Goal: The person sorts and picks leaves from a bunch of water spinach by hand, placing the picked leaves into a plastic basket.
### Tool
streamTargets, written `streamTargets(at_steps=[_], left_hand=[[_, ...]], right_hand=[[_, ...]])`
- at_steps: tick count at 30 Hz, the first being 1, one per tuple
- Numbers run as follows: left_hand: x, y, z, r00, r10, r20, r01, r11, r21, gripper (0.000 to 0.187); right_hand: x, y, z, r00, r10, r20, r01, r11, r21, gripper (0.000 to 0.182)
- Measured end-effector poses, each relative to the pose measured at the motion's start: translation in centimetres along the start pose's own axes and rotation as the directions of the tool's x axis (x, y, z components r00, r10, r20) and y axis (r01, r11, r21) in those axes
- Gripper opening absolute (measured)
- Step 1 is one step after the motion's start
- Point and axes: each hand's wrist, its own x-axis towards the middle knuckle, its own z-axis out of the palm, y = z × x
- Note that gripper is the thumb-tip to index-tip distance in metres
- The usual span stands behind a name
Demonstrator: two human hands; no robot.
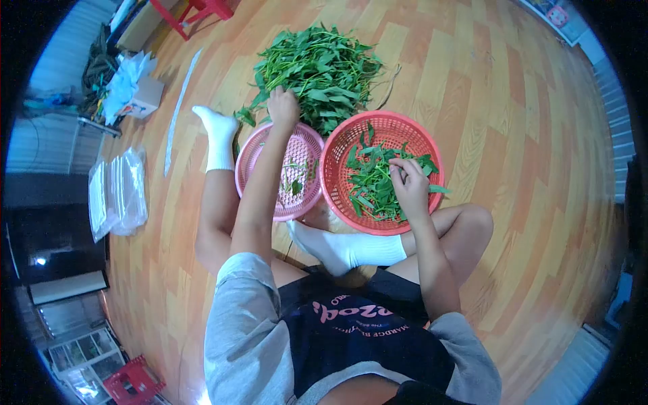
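A large heap of leafy water spinach [320, 71] lies on the floor in front of me. My left hand [283, 108] is at its near left edge, with fingers closed around stems there. Below that arm sits a pink basket [244, 169] holding a few stem pieces and a leaf. To its right stands a red basket [335, 196] with picked leaves [374, 179] in it. My right hand [410, 187] is over the right side of these leaves, thumb and fingers pinched together. Whatever is between those fingertips is too small to make out.
My socked feet [219, 135] and bent legs flank the baskets on the wooden floor [513, 169]. Clear plastic packs [118, 192] and a white box [143, 98] with a blue bag are at the left. A red stool [192, 15] stands at the top left.
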Motion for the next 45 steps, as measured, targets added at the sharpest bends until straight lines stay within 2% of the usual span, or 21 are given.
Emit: streamTargets(at_steps=[3,5,7,9,10,12,14,16,18,19,22,24,26,30,31,32,33,35,38,41,45], left_hand=[[0.1,-0.9,-1.2,0.999,0.035,-0.019,-0.036,0.996,-0.076,0.012],[0.8,-1.7,-2.5,0.956,-0.091,0.281,0.216,0.864,-0.456,0.019],[0.7,-1.8,-4.7,0.91,-0.111,0.4,0.31,0.823,-0.477,0.021],[0.5,-2.6,-5.9,0.834,-0.03,0.55,0.524,0.356,-0.774,0.016],[0.7,-3.5,-6.6,0.805,0.077,0.589,0.572,0.162,-0.804,0.011],[-0.6,-3.3,-9.7,0.887,-0.016,0.462,0.45,-0.198,-0.871,0.017],[-3.0,-2.0,-14.8,0.936,-0.109,0.334,0.289,-0.301,-0.909,0.026],[-6.1,-3.3,-17.9,0.959,-0.056,0.277,0.256,-0.239,-0.937,0.031],[-9.7,-1.3,-22.1,0.901,-0.232,0.367,0.327,-0.195,-0.925,0.036],[-11.3,-1.3,-23.1,0.904,-0.223,0.365,0.355,-0.084,-0.931,0.032],[-15.5,-2.4,-23.1,0.93,-0.13,0.343,0.342,-0.032,-0.939,0.024],[-17.9,-1.8,-23.1,0.908,0.078,0.413,0.416,-0.039,-0.908,0.024],[-19.3,-0.8,-23.2,0.879,0.165,0.446,0.45,0.02,-0.893,0.023],[-20.6,-0.6,-22.7,0.782,0.369,0.503,0.547,-0.018,-0.837,0.023],[-20.5,-0.8,-22.7,0.787,0.369,0.494,0.537,-0.018,-0.843,0.023],[-20.5,-0.8,-22.8,0.802,0.296,0.519,0.554,-0.044,-0.831,0.023],[-20.3,-0.8,-22.9,0.813,0.217,0.54,0.564,-0.068,-0.823,0.023],[-19.6,-1.3,-22.6,0.816,0.171,0.552,0.57,-0.08,-0.818,0.022],[-19.0,-2.0,-22.2,0.753,0.194,0.629,0.639,0.014,-0.769,0.023],[-18.7,-0.5,-21.9,0.691,0.273,0.669,0.615,0.262,-0.743,0.028],[-18.1,0.3,-21.0,0.701,0.312,0.641,0.592,0.245,-0.768,0.033]], right_hand=[[-0.1,0.3,0.3,0.999,0.031,0.009,-0.032,0.998,0.048,0.012],[0.2,0.5,0.7,1.0,0.024,0.006,-0.025,0.993,0.114,0.012],[0.1,0.4,0.9,1.0,0.013,0.007,-0.014,0.994,0.112,0.012],[0.0,0.5,0.8,1.0,-0.005,0.01,0.004,0.994,0.107,0.012],[-0.1,0.7,0.9,1.0,0.001,0.013,-0.003,0.991,0.131,0.012],[-0.2,1.0,1.0,1.0,0.006,0.015,-0.008,0.988,0.156,0.012],[-0.2,1.2,1.0,0.997,0.074,0.01,-0.075,0.973,0.218,0.012],[-0.1,1.2,0.8,0.996,0.091,-0.001,-0.089,0.971,0.223,0.012],[-0.1,0.6,0.7,0.992,0.126,-0.023,-0.117,0.963,0.243,0.012],[-0.2,0.5,0.8,0.991,0.126,-0.042,-0.109,0.953,0.281,0.012],[-0.6,-0.5,0.7,0.995,0.09,-0.032,-0.077,0.955,0.285,0.017],[-0.9,-1.7,0.8,0.976,-0.143,-0.163,0.179,0.956,0.233,0.028],[-0.9,-3.9,0.9,0.924,-0.319,-0.212,0.33,0.944,0.016,0.037],[-1.6,-4.1,1.4,0.88,-0.474,-0.035,0.447,0.85,-0.28,0.034],[-2.2,-3.1,2.1,0.941,-0.296,0.161,0.274,0.95,0.147,0.032],[-2.7,-2.1,2.4,0.897,-0.19,0.399,-0.038,0.866,0.498,0.031],[-2.7,-1.8,2.1,0.898,-0.179,0.402,-0.048,0.868,0.493,0.031],[-2.2,-1.4,1.4,0.722,0.008,0.692,-0.493,0.708,0.506,0.024],[-1.9,-1.1,0.7,0.709,0.016,0.705,-0.561,0.618,0.551,0.024],[-1.6,-1.5,0.3,0.691,0.047,0.721,-0.614,0.565,0.552,0.025],[-1.6,-1.0,0.5,0.661,-0.006,0.751,-0.588,0.617,0.523,0.024]])
